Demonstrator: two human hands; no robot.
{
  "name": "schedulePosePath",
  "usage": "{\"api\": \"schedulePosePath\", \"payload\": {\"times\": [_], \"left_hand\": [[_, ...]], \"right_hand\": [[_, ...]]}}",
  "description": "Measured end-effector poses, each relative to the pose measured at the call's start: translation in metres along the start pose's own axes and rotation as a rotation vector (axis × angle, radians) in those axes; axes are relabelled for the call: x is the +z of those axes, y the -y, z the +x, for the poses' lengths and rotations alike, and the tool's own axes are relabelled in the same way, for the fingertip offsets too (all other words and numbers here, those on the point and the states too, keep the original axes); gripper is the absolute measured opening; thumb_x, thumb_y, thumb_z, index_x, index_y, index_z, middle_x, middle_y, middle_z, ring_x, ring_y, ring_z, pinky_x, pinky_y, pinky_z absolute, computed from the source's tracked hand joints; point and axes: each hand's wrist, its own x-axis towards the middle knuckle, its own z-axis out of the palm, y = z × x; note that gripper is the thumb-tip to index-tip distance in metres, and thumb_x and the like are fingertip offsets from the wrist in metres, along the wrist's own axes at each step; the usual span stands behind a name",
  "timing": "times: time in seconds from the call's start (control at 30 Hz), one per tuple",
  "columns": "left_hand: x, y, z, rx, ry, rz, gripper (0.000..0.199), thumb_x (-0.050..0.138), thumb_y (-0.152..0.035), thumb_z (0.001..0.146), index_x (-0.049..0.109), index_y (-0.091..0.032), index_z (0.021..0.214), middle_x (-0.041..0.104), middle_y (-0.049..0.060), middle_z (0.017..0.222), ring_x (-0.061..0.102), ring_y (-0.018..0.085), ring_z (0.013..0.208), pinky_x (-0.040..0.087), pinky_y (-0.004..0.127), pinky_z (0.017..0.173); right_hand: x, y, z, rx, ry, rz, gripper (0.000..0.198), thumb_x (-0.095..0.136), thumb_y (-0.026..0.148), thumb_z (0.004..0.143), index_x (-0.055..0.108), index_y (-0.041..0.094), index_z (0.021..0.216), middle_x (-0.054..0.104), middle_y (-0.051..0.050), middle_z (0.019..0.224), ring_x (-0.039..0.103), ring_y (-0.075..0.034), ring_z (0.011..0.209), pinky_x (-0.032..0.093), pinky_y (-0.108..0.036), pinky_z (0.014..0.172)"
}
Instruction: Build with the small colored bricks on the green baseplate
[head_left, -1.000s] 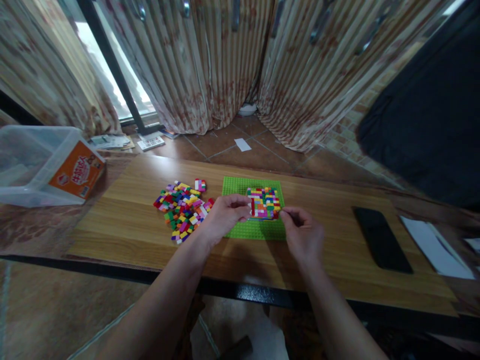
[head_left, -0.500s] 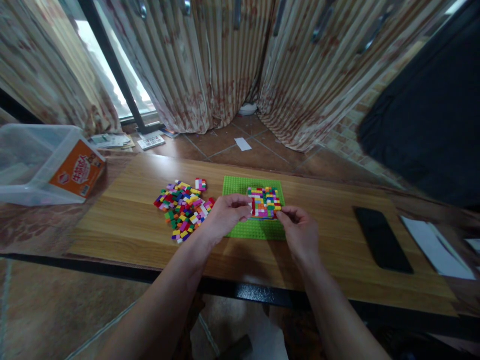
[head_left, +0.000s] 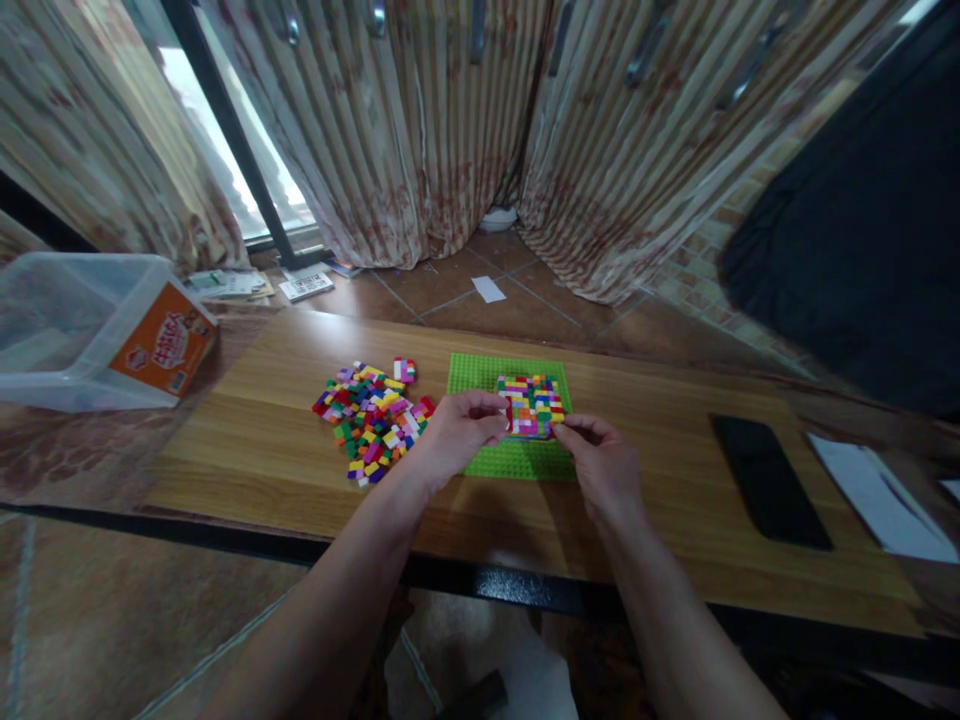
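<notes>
A patchwork block of multicoloured building bricks (head_left: 534, 402) lies on a green studded baseplate (head_left: 506, 462) in front of me. My left hand (head_left: 471, 425) has thumb and index finger closed at the block's left edge, by some red and white bricks; whether one of these is a loose brick, I cannot tell. At the near right corner, beside a yellow brick, the fingertips of my right hand (head_left: 600, 455) pinch the block. Left of the plate, a heap of loose building bricks (head_left: 371, 420) is spread out, partly behind my left wrist.
The wooden table (head_left: 255, 440) carries a black phone-like slab (head_left: 769, 480) and white paper (head_left: 881, 495) on the right. A clear plastic bin (head_left: 82, 330) with an orange label stands at the left. Booklets (head_left: 306, 287) lie beyond the table, before the curtains (head_left: 450, 130).
The whole view has shifted very slightly. Both hands stay at the same edges of the brick block, with hardly any movement of the fingers.
</notes>
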Motion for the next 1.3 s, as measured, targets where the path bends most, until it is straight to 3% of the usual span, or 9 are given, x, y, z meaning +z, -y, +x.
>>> {"api": "schedulePosePath", "payload": {"times": [0.23,0.33,0.43,0.63,0.8,1.03,1.2,1.3], "left_hand": [[-0.001,0.001,0.000,0.009,0.028,-0.034,0.017,0.075,-0.012,0.069,0.071,-0.013,0.085,0.067,0.000,0.072,0.056,0.009,0.063,0.044,0.023,0.063],[-0.001,0.001,-0.001,0.021,0.047,-0.044,0.018,0.077,-0.014,0.068,0.071,-0.014,0.086,0.069,0.001,0.077,0.058,0.009,0.067,0.046,0.023,0.065],[-0.001,0.000,-0.002,0.024,0.070,-0.054,0.021,0.079,-0.016,0.069,0.072,-0.014,0.089,0.070,0.002,0.081,0.061,0.010,0.071,0.048,0.023,0.068],[-0.001,0.000,-0.002,0.024,0.144,-0.123,0.024,0.080,-0.017,0.068,0.071,-0.014,0.089,0.071,0.002,0.084,0.065,0.011,0.074,0.051,0.025,0.071],[-0.001,0.003,-0.002,0.033,0.188,-0.074,0.025,0.081,-0.020,0.067,0.071,-0.013,0.089,0.069,0.000,0.074,0.059,0.008,0.063,0.047,0.022,0.064],[0.000,0.004,-0.003,0.009,0.207,-0.044,0.029,0.084,-0.026,0.066,0.071,-0.013,0.088,0.067,-0.001,0.069,0.057,0.008,0.060,0.046,0.022,0.062],[0.002,0.002,-0.004,0.007,0.217,-0.053,0.028,0.083,-0.025,0.066,0.071,-0.013,0.087,0.067,-0.001,0.070,0.057,0.007,0.059,0.045,0.022,0.062],[0.003,0.002,-0.004,0.000,0.209,-0.049,0.024,0.081,-0.024,0.068,0.071,-0.013,0.086,0.066,-0.001,0.068,0.057,0.007,0.058,0.045,0.021,0.061]], "right_hand": [[-0.003,0.004,0.001,0.034,0.038,0.014,0.035,0.082,0.044,0.055,0.071,0.018,0.076,0.071,-0.002,0.068,0.062,-0.017,0.063,0.047,-0.029,0.057],[-0.005,0.004,-0.001,-0.007,-0.017,0.043,0.031,0.079,0.043,0.060,0.071,0.019,0.078,0.071,-0.002,0.071,0.062,-0.016,0.064,0.049,-0.031,0.062],[-0.006,0.008,-0.010,-0.128,-0.032,0.040,0.023,0.075,0.041,0.069,0.071,0.020,0.078,0.071,-0.002,0.074,0.063,-0.017,0.069,0.051,-0.032,0.068],[0.000,0.022,-0.035,-0.463,0.218,-0.182,0.014,0.065,0.032,0.087,0.075,0.027,0.095,0.073,-0.002,0.093,0.066,-0.018,0.082,0.053,-0.033,0.076],[0.002,0.025,-0.041,-0.571,0.280,-0.270,0.019,0.061,0.028,0.090,0.075,0.030,0.104,0.073,-0.003,0.101,0.068,-0.019,0.091,0.055,-0.035,0.079],[-0.001,0.028,-0.042,-0.612,0.289,-0.337,0.013,0.063,0.030,0.090,0.075,0.029,0.096,0.073,-0.002,0.094,0.069,-0.019,0.088,0.055,-0.034,0.081],[-0.003,0.031,-0.043,-0.568,0.331,-0.350,0.012,0.063,0.032,0.091,0.073,0.026,0.088,0.072,0.000,0.085,0.066,-0.016,0.076,0.052,-0.029,0.070],[-0.008,0.029,-0.039,-0.508,0.285,-0.331,0.011,0.066,0.033,0.087,0.072,0.025,0.083,0.071,0.001,0.080,0.063,-0.015,0.070,0.050,-0.028,0.066]]}}
